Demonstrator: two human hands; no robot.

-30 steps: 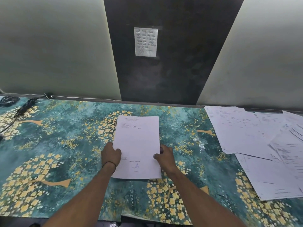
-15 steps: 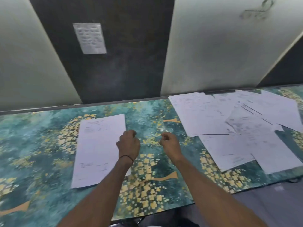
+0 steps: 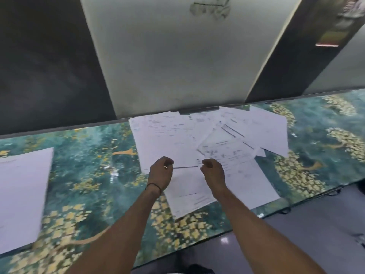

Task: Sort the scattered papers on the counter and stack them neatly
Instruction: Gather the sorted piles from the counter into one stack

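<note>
Your left hand (image 3: 161,172) and right hand (image 3: 213,172) hover side by side, fingers curled and holding nothing, over the scattered papers (image 3: 173,139) on the counter (image 3: 88,155). Those sheets fan out at mixed angles. The single sheet (image 3: 21,194) at far left lies with its long axis pointing away from you.

The counter (image 3: 88,155) is mottled teal and deep green, strewn with golden-yellow blossom trees on tan trunks. The scattered papers (image 3: 167,143) are white with faint grey and black print; the lone sheet (image 3: 21,190) is white. Behind, a black panel (image 3: 49,66) adjoins a pale grey panel (image 3: 177,66). The wrist band (image 3: 154,186) is black.
</note>
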